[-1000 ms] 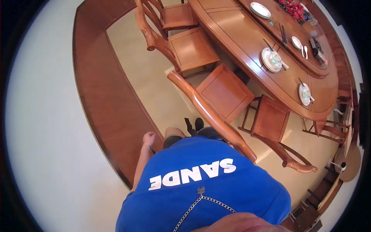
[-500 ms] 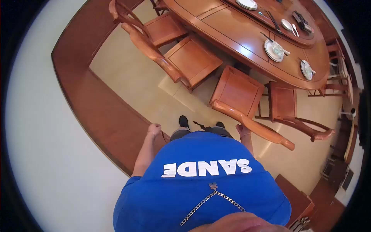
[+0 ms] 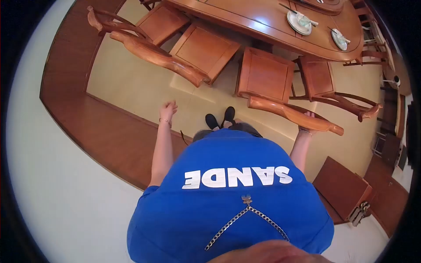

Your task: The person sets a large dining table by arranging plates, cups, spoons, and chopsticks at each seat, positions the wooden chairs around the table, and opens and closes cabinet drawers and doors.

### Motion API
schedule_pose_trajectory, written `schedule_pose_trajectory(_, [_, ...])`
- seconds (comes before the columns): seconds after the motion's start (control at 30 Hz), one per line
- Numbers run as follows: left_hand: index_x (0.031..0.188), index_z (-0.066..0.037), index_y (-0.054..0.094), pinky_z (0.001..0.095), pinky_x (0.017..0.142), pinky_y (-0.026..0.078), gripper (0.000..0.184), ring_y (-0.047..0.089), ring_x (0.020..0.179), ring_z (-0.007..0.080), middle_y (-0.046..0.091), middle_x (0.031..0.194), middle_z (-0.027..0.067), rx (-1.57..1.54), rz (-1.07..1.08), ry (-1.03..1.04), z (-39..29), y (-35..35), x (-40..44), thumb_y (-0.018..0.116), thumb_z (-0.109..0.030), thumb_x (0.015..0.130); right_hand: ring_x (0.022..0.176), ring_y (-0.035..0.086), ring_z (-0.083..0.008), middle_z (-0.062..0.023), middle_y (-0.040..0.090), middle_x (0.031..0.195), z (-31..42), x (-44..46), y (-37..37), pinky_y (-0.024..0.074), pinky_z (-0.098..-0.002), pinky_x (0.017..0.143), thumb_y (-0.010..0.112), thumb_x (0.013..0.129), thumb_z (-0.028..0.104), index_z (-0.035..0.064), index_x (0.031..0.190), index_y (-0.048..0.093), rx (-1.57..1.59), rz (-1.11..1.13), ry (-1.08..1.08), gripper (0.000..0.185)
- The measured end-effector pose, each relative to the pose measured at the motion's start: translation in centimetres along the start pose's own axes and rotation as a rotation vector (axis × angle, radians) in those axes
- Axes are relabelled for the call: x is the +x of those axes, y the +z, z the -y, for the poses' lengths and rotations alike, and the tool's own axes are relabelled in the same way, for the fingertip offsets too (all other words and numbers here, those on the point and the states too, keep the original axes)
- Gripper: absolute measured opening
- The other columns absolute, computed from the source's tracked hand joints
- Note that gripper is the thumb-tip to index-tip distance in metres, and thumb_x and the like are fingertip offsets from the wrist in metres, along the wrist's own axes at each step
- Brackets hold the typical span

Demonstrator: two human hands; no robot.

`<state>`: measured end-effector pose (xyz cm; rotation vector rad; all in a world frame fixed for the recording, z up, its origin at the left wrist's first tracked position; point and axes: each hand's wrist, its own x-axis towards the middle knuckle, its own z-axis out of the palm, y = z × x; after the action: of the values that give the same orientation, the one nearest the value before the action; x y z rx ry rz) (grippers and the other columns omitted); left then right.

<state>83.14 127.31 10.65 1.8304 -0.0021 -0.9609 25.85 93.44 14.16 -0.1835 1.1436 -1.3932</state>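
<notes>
My right hand (image 3: 309, 115) is at the curved top rail of a wooden chair (image 3: 268, 72). Its fingertips show past the rail's far side and the wrist on the near side; the rail hides the palm, and the fingers look wrapped round it. Out in the air to the left, my left hand (image 3: 168, 108) holds nothing, its fingers loosely bent and apart. A second wooden chair (image 3: 206, 49) stands ahead of it, out of reach. Both chairs face the large wooden dining table (image 3: 228, 15).
Another chair (image 3: 316, 74) stands right of the one at my right hand. Plates with glassware (image 3: 299, 23) lie on the table. A brown wooden cabinet (image 3: 342, 186) is close on my right. White wall (image 3: 26, 144) with a dark red-brown border runs along my left.
My right hand has moved right along the chair's top rail, with its fingers now past it. My left hand has reached forward and loosened. The view has shifted, so the table sits higher.
</notes>
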Motion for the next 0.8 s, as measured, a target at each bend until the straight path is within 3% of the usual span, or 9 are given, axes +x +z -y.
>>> schedule_pose_trajectory(0.1, [0.112, 0.002, 0.057, 0.0351, 0.085, 0.050, 0.038, 0.060, 0.099, 0.0233, 0.060, 0.108, 0.0136, -0.355, 0.005, 0.001, -5.2, 3.2, -1.9, 0.052, -0.031, 0.094, 0.116, 0.050, -0.0335, -0.0202, 0.047, 0.130, 3.5, -2.8, 3.0, 0.0421, -0.0489, 0.097, 0.039, 0.087, 0.060, -0.0022, 0.137, 0.033, -0.091, -0.021, -0.177, 0.080])
schedule_pose_trajectory(0.17, [0.116, 0.002, 0.055, 0.0378, 0.090, 0.047, 0.044, 0.058, 0.105, 0.0257, 0.058, 0.112, 0.0147, -0.439, -0.012, 0.047, -7.9, 3.7, -1.6, 0.050, -0.036, 0.095, 0.105, 0.054, -0.0339, -0.0241, 0.052, 0.117, 5.3, -7.3, 6.5, 0.0462, -0.0449, 0.094, 0.041, 0.087, 0.057, -0.0096, 0.124, 0.042, 0.242, 0.011, -0.289, 0.076])
schedule_pose_trajectory(0.23, [0.125, 0.001, 0.047, 0.0432, 0.099, 0.040, 0.058, 0.051, 0.115, 0.0302, 0.055, 0.118, 0.0162, -0.569, 0.002, 0.173, -10.8, 4.4, -1.2, 0.045, -0.048, 0.095, 0.101, 0.056, -0.0340, -0.0239, 0.054, 0.111, 6.7, -7.1, 7.3, 0.0481, -0.0438, 0.091, 0.044, 0.087, 0.055, -0.0100, 0.119, 0.044, 0.273, -0.079, -0.242, 0.073])
schedule_pose_trajectory(0.27, [0.121, 0.000, 0.050, 0.0434, 0.099, 0.040, 0.056, 0.051, 0.114, 0.0298, 0.054, 0.120, 0.0155, -0.651, 0.000, 0.188, -12.3, 4.3, -1.0, 0.046, -0.049, 0.094, 0.096, 0.057, -0.0340, -0.0237, 0.056, 0.105, 7.5, -7.0, 7.5, 0.0500, -0.0428, 0.087, 0.047, 0.086, 0.054, -0.0104, 0.113, 0.046, 0.285, -0.167, -0.188, 0.070])
schedule_pose_trajectory(0.43, [0.120, -0.003, 0.051, 0.0433, 0.095, 0.042, 0.054, 0.052, 0.113, 0.0282, 0.051, 0.125, 0.0140, -0.892, -0.067, 0.161, -20.2, 5.2, -1.5, 0.052, -0.049, 0.091, 0.084, 0.058, -0.0290, -0.0163, 0.059, 0.095, 8.1, -6.2, 6.5, 0.0522, -0.0389, 0.078, 0.052, 0.088, 0.048, -0.0085, 0.107, 0.050, 0.178, -0.013, -0.163, 0.060])
schedule_pose_trajectory(0.53, [0.117, -0.002, 0.051, 0.0405, 0.088, 0.048, 0.049, 0.057, 0.104, 0.0262, 0.055, 0.117, 0.0138, -0.731, -0.043, 0.138, -21.2, 5.5, -0.1, 0.057, -0.043, 0.090, 0.084, 0.058, -0.0284, -0.0160, 0.059, 0.094, 8.9, -5.6, 6.0, 0.0518, -0.0386, 0.080, 0.052, 0.089, 0.045, -0.0078, 0.106, 0.051, 0.182, -0.034, -0.105, 0.055])
schedule_pose_trajectory(0.6, [0.114, -0.002, 0.051, 0.0364, 0.079, 0.053, 0.043, 0.061, 0.090, 0.0243, 0.060, 0.105, 0.0129, -0.675, 0.208, 0.187, -21.2, 5.2, 1.3, 0.062, -0.034, 0.089, 0.086, 0.058, -0.0279, -0.0164, 0.060, 0.096, 9.7, -5.0, 5.0, 0.0515, -0.0385, 0.081, 0.051, 0.090, 0.040, -0.0072, 0.106, 0.051, 0.204, -0.052, -0.113, 0.050])
schedule_pose_trajectory(0.63, [0.111, -0.001, 0.051, 0.0345, 0.076, 0.053, 0.035, 0.062, 0.080, 0.0241, 0.062, 0.096, 0.0118, -0.681, 0.107, 0.179, -22.5, 6.3, 0.0, 0.063, -0.026, 0.089, 0.087, 0.059, -0.0279, -0.0165, 0.060, 0.097, 10.0, -4.4, 4.2, 0.0513, -0.0384, 0.081, 0.051, 0.090, 0.038, -0.0069, 0.107, 0.052, 0.160, -0.034, -0.121, 0.048])
schedule_pose_trajectory(0.8, [0.104, 0.010, 0.048, 0.0367, 0.070, 0.054, 0.031, 0.063, 0.078, 0.0273, 0.062, 0.089, 0.0192, -0.699, 0.021, 0.155, -23.1, 5.6, 2.2, 0.063, -0.010, 0.086, 0.090, 0.059, -0.0274, -0.0164, 0.060, 0.099, 10.9, -3.7, 2.9, 0.0514, -0.0397, 0.083, 0.051, 0.090, 0.034, -0.0061, 0.109, 0.051, 0.118, -0.011, -0.135, 0.044])
